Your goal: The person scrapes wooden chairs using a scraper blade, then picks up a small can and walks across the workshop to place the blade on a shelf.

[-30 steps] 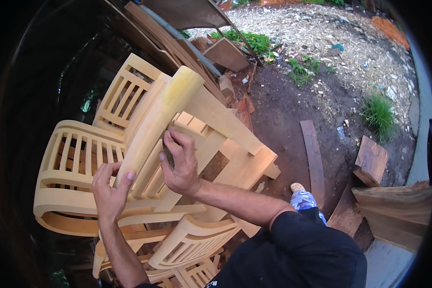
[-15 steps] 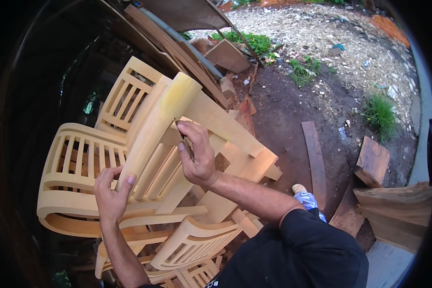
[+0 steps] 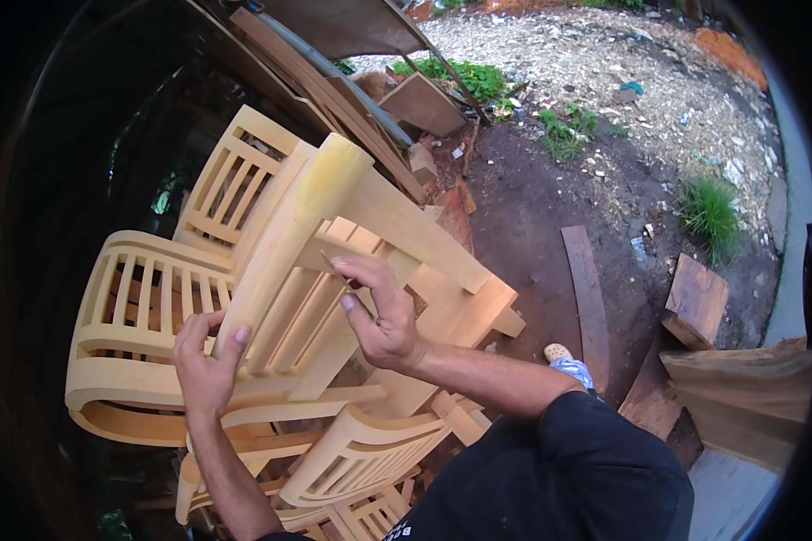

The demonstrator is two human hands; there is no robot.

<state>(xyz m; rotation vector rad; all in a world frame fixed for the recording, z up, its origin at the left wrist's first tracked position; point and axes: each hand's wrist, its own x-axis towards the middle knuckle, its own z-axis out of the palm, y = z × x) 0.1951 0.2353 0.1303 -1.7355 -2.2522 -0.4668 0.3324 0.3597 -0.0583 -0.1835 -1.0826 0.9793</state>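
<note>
A pale wooden chair (image 3: 271, 252) with a broad, rounded rail, yellowish at its top end, lies tilted in front of me. My left hand (image 3: 209, 359) is wrapped round the lower part of that rail, thumb on the near side. Just right of the rail, my right hand (image 3: 383, 311) pinches a small thin dark piece (image 3: 332, 267), perhaps sandpaper, over the chair's slats; most of it is hidden by the fingers. Between the right hand and the rail there is a gap.
More slatted pale chairs stand left (image 3: 144, 307) and below (image 3: 370, 455). Dark boards (image 3: 334, 108) lean behind. A plank (image 3: 586, 298) and a wood block (image 3: 696, 290) lie on the dirt at right, near a thick slab (image 3: 740, 397). A foot in a clog (image 3: 557, 352) shows.
My right hand has moved away from the rail, to the right and slightly down, still with the small piece in its fingers. My left hand has stayed on the rail.
</note>
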